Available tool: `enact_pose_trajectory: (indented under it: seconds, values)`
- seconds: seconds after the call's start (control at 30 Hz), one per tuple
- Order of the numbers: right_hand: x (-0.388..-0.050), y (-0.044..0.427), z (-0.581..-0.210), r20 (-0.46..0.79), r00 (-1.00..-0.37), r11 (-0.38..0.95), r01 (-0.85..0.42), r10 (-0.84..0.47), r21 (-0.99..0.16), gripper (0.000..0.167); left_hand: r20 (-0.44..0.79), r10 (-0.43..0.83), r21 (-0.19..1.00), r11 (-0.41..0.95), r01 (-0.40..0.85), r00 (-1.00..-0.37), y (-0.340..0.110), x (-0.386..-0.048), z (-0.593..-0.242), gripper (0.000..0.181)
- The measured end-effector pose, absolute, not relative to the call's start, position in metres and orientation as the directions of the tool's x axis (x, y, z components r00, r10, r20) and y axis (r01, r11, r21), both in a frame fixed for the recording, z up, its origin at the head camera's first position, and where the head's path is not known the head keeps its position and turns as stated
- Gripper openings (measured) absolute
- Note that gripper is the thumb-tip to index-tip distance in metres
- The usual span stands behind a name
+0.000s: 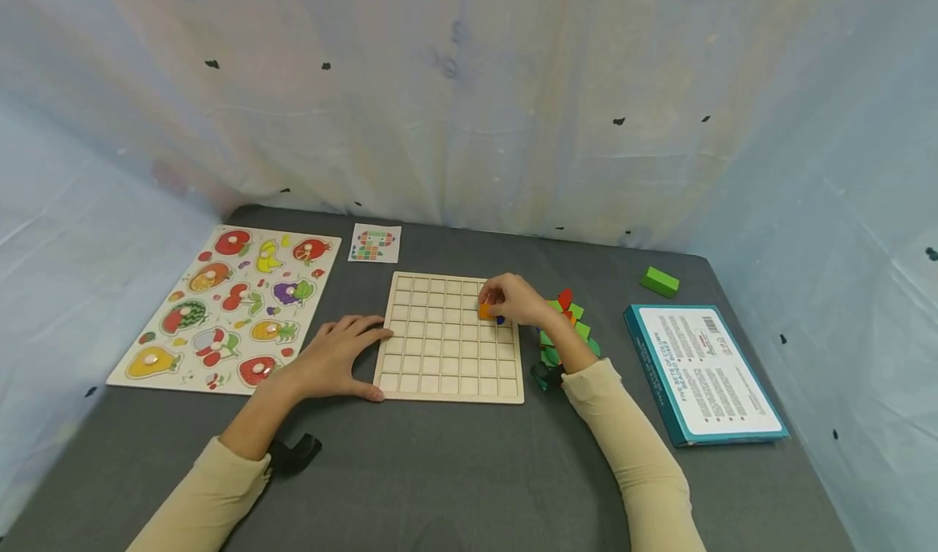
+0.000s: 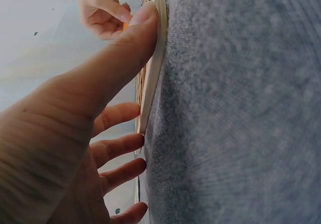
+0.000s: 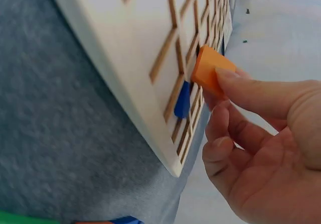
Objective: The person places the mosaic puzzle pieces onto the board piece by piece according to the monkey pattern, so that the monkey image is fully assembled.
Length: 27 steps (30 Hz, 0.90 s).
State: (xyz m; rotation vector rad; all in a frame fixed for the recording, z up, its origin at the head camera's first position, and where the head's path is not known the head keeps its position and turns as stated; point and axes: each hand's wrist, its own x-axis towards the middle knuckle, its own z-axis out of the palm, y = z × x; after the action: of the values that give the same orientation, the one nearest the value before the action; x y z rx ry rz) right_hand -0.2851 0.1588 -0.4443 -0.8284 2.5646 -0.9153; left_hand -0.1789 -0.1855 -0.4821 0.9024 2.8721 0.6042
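A wooden grid board (image 1: pixel 432 365) lies on the dark cloth, divided into many square cells. My right hand (image 1: pixel 513 298) pinches an orange square tile (image 3: pixel 210 72) between thumb and fingers, tilted over a cell near the board's right side. Beside that tile a blue piece (image 3: pixel 182 101) sits in a cell; in the head view the right hand partly covers it. My left hand (image 1: pixel 333 361) rests at the board's left edge with fingers spread, thumb and fingertips touching the rim. The left wrist view shows the thumb (image 2: pixel 143 20) lying on the board's edge.
Loose coloured pieces (image 1: pixel 582 330) lie right of the board, partly under the right forearm. A fruit puzzle board (image 1: pixel 242 316) is at the left, and a small pattern card (image 1: pixel 374 243) behind the grid. At the right are a teal-and-white box (image 1: pixel 711 373) and a green block (image 1: pixel 660 282).
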Motion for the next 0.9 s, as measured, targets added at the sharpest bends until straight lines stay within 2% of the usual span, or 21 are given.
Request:
enact_pose_trajectory:
  seconds: [0.23, 0.43, 0.53, 0.67, 0.77, 0.9]
  values:
    - [-0.274, 0.157, -0.441, -0.083, -0.835, 0.721, -0.414, -0.543, -0.555, 0.016, 0.048, 0.56, 0.388, 0.753, 0.532, -0.827, -0.185, -0.18, -0.482, 0.102]
    - [-0.26, 0.164, -0.442, -0.01, -0.823, 0.733, -0.501, -0.568, -0.461, 0.027, 0.042, 0.558, 0.397, 0.752, 0.526, -0.829, -0.186, -0.179, -0.482, 0.101]
    - [-0.247, 0.17, -0.442, -0.021, -0.796, 0.737, -0.551, -0.606, -0.39, 0.038, 0.038, 0.557, 0.396, 0.754, 0.524, -0.83, -0.186, -0.178, -0.482, 0.101]
    - [-0.229, 0.176, -0.442, -0.096, -0.768, 0.745, -0.57, -0.633, -0.346, 0.064, 0.039, 0.555, 0.393, 0.756, 0.523, -0.831, -0.186, -0.178, -0.481, 0.1]
    - [-0.219, 0.181, -0.443, -0.129, -0.781, 0.764, -0.538, -0.611, -0.356, 0.076, 0.042, 0.557, 0.393, 0.754, 0.526, -0.83, -0.186, -0.179, -0.481, 0.1]
    - [-0.211, 0.188, -0.443, -0.127, -0.815, 0.792, -0.494, -0.565, -0.358, 0.079, 0.043, 0.559, 0.393, 0.753, 0.528, -0.828, -0.186, -0.179, -0.481, 0.101]
